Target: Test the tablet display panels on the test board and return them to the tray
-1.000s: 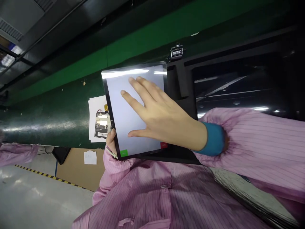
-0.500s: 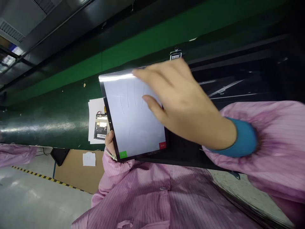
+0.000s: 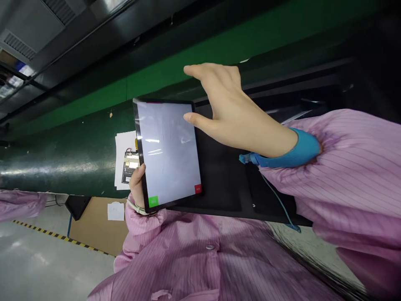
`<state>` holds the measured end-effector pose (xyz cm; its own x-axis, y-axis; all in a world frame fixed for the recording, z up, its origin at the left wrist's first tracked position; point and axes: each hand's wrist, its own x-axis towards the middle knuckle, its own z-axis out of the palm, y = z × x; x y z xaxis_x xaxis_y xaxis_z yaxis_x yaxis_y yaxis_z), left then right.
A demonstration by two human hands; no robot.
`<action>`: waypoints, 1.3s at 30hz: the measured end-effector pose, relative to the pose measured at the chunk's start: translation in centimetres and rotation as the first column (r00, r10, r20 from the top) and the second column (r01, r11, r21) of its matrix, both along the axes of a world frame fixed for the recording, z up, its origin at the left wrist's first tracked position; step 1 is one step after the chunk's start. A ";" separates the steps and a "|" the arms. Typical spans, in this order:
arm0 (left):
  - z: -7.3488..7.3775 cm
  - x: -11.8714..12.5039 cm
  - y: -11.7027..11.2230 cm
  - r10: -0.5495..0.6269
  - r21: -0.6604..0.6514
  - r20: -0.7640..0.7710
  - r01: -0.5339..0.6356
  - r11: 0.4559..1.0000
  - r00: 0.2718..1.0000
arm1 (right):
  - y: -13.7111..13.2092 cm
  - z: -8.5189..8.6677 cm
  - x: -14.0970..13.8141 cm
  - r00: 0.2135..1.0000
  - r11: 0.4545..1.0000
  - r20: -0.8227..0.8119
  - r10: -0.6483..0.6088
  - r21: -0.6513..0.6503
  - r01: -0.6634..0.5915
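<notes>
A tablet with a lit pale screen, a green square and a red square at its lower corners, is held up on edge. My left hand is closed round its lower left edge, thumb on the bezel. My right hand hovers off the screen at the tablet's upper right. Its fingers are stretched out above the top edge and the thumb tip sits at the tablet's right edge; it holds nothing. A blue wrist strap with a cord is on my right wrist.
A black tray lies behind the tablet on a dark green conveyor belt. A small circuit board on white paper lies left of the tablet. Below it stands a cardboard box. Another person's pink sleeve shows at far left.
My right hand lifted off the screen, where it lay flat, and rose up and to the right. The tablet turned more edge-on, and faint finger streaks show on the screen.
</notes>
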<state>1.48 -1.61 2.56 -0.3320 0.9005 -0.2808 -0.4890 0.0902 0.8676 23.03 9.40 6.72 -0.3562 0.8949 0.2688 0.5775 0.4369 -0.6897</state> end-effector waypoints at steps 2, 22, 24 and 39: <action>0.8 -0.1 0.1 -0.035 -0.048 -0.077 0.031 0.998 0.996 | 0.4 -0.3 0.0 0.999 0.998 -0.020 0.035 -0.053 -0.036; 2.9 5.7 -0.6 -0.480 0.110 -0.344 0.543 0.833 0.807 | 2.6 -3.2 -1.0 0.847 0.934 -0.503 0.172 -0.191 -0.303; 2.6 5.9 -1.3 -0.472 0.121 -0.484 0.591 0.798 0.737 | 2.5 -3.7 -1.2 0.825 0.936 -0.538 0.170 -0.174 -0.306; -7.0 -7.1 -6.2 0.064 0.044 -0.984 0.126 0.991 -0.165 | 1.6 -2.8 -1.1 0.855 0.943 -0.510 0.099 -0.226 -0.244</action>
